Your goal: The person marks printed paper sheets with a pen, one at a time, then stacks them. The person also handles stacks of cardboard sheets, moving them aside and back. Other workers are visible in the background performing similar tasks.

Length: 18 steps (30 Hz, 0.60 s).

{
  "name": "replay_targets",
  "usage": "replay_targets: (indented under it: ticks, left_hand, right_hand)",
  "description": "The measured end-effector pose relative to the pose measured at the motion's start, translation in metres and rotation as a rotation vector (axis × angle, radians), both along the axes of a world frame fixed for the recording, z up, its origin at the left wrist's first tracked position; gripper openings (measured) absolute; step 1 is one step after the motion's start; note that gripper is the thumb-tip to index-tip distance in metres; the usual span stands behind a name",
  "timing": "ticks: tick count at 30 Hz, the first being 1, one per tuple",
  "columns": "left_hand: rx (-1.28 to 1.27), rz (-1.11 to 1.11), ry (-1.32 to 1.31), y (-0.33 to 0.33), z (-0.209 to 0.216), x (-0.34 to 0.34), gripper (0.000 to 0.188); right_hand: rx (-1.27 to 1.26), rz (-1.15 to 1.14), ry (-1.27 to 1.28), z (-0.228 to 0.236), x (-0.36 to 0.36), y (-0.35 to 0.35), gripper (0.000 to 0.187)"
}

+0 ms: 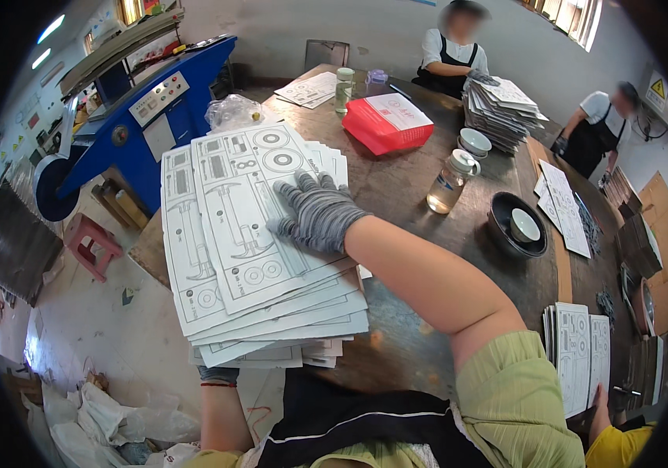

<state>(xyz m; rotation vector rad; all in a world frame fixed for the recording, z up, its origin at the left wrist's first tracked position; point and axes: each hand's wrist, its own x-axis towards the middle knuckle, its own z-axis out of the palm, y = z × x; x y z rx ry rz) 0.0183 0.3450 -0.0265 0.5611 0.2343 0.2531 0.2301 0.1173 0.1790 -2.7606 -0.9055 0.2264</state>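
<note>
Grey-gloved right hand (314,210) spread flat on fanned white printed-card stack (229,249); left hand (219,376) beneath it, grip hidden; misalignment risks slippage.

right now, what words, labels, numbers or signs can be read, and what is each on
I won't copy printed wording or numbers, only say where they stand.
Top printed sheet under the gloved right hand: short captions beside line drawings.
Red-and-white bag: red print on its white panel.
Yellow triangular warning sign: black lightning-bolt symbol.
Blue machine's control panel: markings too small to read.
</note>
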Motion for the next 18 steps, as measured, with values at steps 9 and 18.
replay_targets:
  ticks: [9,18]
  left_hand:
    - [-0.063,0.077,-0.133,0.001,0.017,0.007,0.067]
    - [0.090,-0.365,-0.367,-0.038,0.063,0.047,0.073]
  right_hand:
    - [0.425,0.057,-0.040,-0.032,0.023,-0.066,0.072]
    - [1.616,-0.207,1.039,-0.088,0.007,-0.197,0.064]
